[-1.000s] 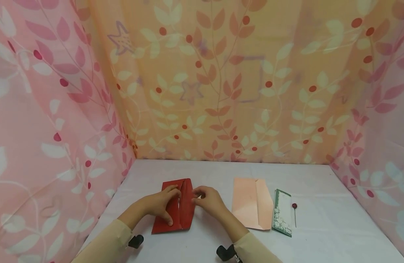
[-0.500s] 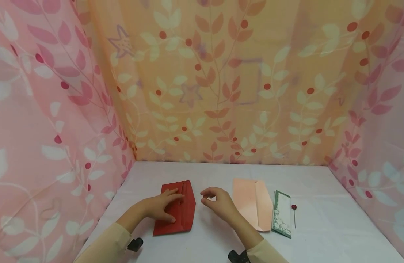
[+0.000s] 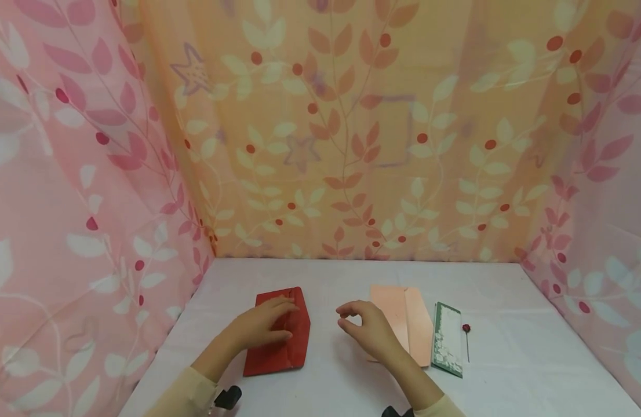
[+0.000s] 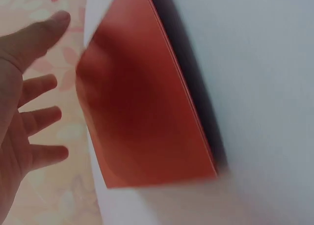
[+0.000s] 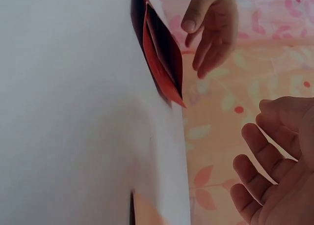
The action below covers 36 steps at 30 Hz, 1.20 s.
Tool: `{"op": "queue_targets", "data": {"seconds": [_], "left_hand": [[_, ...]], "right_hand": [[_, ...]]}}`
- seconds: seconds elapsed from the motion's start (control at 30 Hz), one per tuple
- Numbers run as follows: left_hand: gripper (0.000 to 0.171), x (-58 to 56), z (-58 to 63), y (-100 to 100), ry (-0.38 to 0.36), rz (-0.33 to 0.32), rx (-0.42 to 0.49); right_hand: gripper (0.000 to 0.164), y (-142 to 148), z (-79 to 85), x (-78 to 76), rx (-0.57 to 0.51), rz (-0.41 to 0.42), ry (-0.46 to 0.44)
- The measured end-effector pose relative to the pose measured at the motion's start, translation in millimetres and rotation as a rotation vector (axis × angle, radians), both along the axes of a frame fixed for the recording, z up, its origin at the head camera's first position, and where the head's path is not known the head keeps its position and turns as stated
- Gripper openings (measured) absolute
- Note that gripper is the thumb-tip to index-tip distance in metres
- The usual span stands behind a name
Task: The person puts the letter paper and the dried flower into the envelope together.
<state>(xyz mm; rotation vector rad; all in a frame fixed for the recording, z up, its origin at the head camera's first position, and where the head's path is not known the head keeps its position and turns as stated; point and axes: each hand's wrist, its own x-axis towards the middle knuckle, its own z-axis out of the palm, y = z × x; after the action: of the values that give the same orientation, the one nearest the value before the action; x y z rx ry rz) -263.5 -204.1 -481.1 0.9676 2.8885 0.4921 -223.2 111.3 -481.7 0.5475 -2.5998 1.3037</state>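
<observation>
On the left of the table lies a red envelope, its flap side toward the right. The left hand hovers over it with spread fingers; in the left wrist view a gap shows between those fingers and the envelope. From the right wrist view the envelope's mouth gapes a little. The right hand is in the air between the two envelopes, fingers loosely bent, holding nothing. Partly behind it lies a peach envelope with its flap to the right.
Right of the peach envelope lies a green-edged card with a white floral pattern. Beside it is a small dark red flower on a thin stem. A white cloth covers the table, and patterned curtains stand around its back and sides.
The right hand has left the red envelope's flap edge and moved right toward the peach envelope. The left hand has lifted off the red envelope, which stays in place.
</observation>
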Motion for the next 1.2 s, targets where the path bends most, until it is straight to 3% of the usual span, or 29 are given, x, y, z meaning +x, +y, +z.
{"op": "queue_targets", "data": {"seconds": [0.1,0.17,0.47,0.67,0.93,1.2], "left_hand": [[0.060,1.1,2.4,10,0.093,-0.031,-0.021],[0.058,2.2,5.1,19,0.112,-0.046,-0.011],[0.048,3.2,8.5,64,0.086,-0.101,-0.010],[0.049,0.0,6.0,90,0.145,-0.156,-0.026],[0.048,4.0,7.6,116,0.193,-0.195,-0.025],[0.046,3.7,5.1,142,0.233,-0.255,-0.062]], "right_hand": [[0.019,9,-1.3,3.1,0.022,-0.032,0.005],[0.020,16,-2.9,5.0,0.036,-0.053,0.015],[0.022,41,-4.6,13.0,0.093,-0.129,0.051],[0.025,56,-0.3,18.1,0.142,-0.144,0.107],[0.027,75,-1.5,21.9,0.200,-0.139,0.233],[0.029,100,-7.9,21.9,0.259,-0.128,0.259]]}}
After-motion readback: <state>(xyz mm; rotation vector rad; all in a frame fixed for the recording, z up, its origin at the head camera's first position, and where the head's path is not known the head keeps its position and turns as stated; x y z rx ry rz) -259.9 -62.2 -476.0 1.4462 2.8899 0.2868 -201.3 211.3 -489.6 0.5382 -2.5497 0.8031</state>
